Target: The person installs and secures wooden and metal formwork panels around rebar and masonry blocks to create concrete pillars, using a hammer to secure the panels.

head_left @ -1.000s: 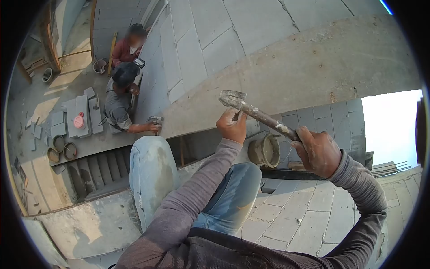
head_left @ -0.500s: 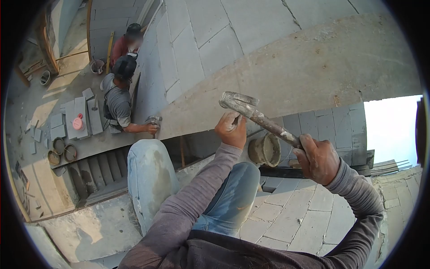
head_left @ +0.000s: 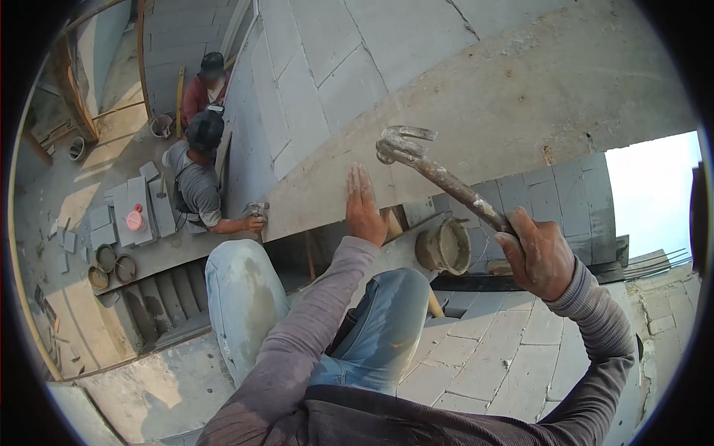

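The right hand (head_left: 544, 256) is clenched around the lower end of a hammer (head_left: 439, 177), its grip wrapped tight on the mortar-crusted handle. The hammer slants up toward 10 o'clock from that fist, and its clawed head sits in front of the concrete beam (head_left: 520, 97), whether touching it or just off it cannot be told. The left hand (head_left: 363, 207) is released, fingers straight and together, palm flat against the lower edge of the same beam, just to the 8 o'clock side of the hammer head. Open room lies between the two hands, where the handle crosses bare air and wall.

Below the beam's lower edge is a dark gap, and a mortar bucket (head_left: 445, 246) stands there at 3 o'clock from the left hand, near the right fist but apart from it. The person's knees in jeans (head_left: 245, 297) fill the lower middle, above a paved block surface (head_left: 491, 357).

At 9 o'clock, well apart and lower down, a co-worker in a grey shirt (head_left: 195, 182) crouches by the block wall (head_left: 312, 67), one hand on a small hammer at the wall's foot. Another person in red (head_left: 202, 91) sits behind. Cut blocks (head_left: 137, 201) and round pans (head_left: 111, 264) lie on the floor beside them, and stair steps (head_left: 160, 297) drop away beneath.
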`<move>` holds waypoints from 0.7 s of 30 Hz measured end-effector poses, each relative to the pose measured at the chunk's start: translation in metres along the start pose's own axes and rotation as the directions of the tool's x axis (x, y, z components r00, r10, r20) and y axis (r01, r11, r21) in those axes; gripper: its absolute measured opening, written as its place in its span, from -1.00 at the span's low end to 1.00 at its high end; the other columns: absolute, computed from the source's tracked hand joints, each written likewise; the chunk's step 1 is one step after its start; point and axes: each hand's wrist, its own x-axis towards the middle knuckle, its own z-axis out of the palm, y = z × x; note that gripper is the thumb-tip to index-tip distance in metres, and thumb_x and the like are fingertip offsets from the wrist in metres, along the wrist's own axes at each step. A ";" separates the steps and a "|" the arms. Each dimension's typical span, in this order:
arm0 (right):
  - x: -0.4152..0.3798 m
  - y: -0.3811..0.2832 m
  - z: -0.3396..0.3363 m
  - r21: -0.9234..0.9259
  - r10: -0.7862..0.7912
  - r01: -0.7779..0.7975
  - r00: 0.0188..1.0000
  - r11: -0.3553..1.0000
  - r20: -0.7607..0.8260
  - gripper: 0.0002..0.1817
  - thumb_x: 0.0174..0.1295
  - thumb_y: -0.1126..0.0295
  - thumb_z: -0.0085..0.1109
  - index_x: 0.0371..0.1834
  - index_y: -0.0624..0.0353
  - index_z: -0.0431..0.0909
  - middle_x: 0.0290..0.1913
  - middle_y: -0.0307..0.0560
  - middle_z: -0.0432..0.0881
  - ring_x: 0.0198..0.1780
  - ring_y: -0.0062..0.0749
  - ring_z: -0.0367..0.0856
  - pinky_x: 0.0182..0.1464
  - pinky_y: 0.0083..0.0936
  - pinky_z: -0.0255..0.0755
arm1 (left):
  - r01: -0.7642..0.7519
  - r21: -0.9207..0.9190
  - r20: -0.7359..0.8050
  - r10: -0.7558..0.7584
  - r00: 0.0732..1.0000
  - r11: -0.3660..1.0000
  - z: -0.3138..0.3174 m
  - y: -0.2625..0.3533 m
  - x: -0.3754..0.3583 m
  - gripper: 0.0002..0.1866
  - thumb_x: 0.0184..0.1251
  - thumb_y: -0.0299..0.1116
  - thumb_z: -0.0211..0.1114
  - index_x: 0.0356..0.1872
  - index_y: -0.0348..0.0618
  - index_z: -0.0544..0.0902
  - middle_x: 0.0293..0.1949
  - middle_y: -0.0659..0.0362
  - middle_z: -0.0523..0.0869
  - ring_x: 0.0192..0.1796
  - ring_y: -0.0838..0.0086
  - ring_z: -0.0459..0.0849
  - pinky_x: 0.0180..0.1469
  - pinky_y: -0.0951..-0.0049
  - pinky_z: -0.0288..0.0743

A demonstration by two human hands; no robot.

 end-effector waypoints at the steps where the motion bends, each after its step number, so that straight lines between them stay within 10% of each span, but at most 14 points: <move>1: -0.001 0.001 -0.001 -0.005 0.018 -0.018 1.000 1.000 0.024 -0.76 0.45 0.37 0.21 -0.10 0.27 0.35 -0.66 -0.08 0.48 -0.71 -0.21 0.54 -0.67 -0.33 0.41 | -0.053 -0.042 -0.052 0.051 0.997 0.998 0.008 -0.004 0.002 0.06 0.18 -0.22 0.55 0.60 -0.34 0.08 0.55 -0.28 0.22 0.59 -0.22 0.15 0.62 -0.01 0.07; 8: 0.008 -0.008 0.003 -0.024 -0.211 0.209 0.972 0.978 -0.106 -0.73 0.41 0.36 0.26 -0.10 0.24 0.36 -0.53 0.02 0.57 -0.67 -0.18 0.60 -0.63 -0.28 0.51 | -0.024 -0.019 -0.044 0.023 0.999 1.000 0.019 -0.004 -0.010 -0.08 0.11 -0.46 0.46 0.51 -0.48 0.21 0.48 -0.36 0.29 0.53 -0.29 0.24 0.58 -0.08 0.14; 10: 0.014 0.003 0.007 -0.158 -0.087 0.107 0.988 0.982 0.130 -0.72 0.39 0.34 0.28 -0.08 0.23 0.38 -0.50 0.03 0.58 -0.64 -0.18 0.64 -0.63 -0.29 0.52 | 0.181 0.053 0.196 -0.188 0.962 0.982 0.023 -0.008 -0.015 -0.18 0.07 -0.51 0.43 0.40 -0.54 0.31 0.39 -0.43 0.35 0.47 -0.32 0.30 0.54 -0.10 0.19; 14: 0.018 0.010 0.003 -0.220 0.060 -0.010 0.973 0.975 0.224 -0.73 0.40 0.31 0.27 -0.09 0.22 0.40 -0.47 0.02 0.58 -0.64 -0.21 0.63 -0.63 -0.32 0.52 | -0.019 0.113 -0.121 0.033 0.992 0.993 0.020 0.001 -0.006 -0.24 0.08 -0.51 0.39 0.36 -0.53 0.32 0.29 -0.41 0.42 0.37 -0.34 0.38 0.50 -0.13 0.21; 19: 0.008 -0.010 0.003 -0.153 -0.286 0.274 0.956 0.949 -0.063 -0.66 0.38 0.31 0.26 0.02 0.30 0.42 -0.44 0.01 0.59 -0.61 -0.25 0.66 -0.60 -0.37 0.57 | 0.058 0.110 0.039 -0.063 0.997 0.992 0.039 -0.018 -0.029 -0.10 0.09 -0.44 0.40 0.48 -0.49 0.20 0.40 -0.40 0.33 0.38 -0.30 0.39 0.47 -0.12 0.21; 21: 0.009 -0.011 0.005 -0.270 -0.260 0.262 0.965 0.926 0.046 -0.66 0.36 0.32 0.26 0.05 0.30 0.44 -0.43 0.00 0.59 -0.58 -0.25 0.69 -0.60 -0.37 0.59 | 0.067 0.206 0.047 -0.078 0.996 0.976 0.040 -0.021 -0.031 -0.01 0.07 -0.37 0.41 0.54 -0.46 0.12 0.45 -0.37 0.28 0.38 -0.27 0.39 0.44 -0.10 0.24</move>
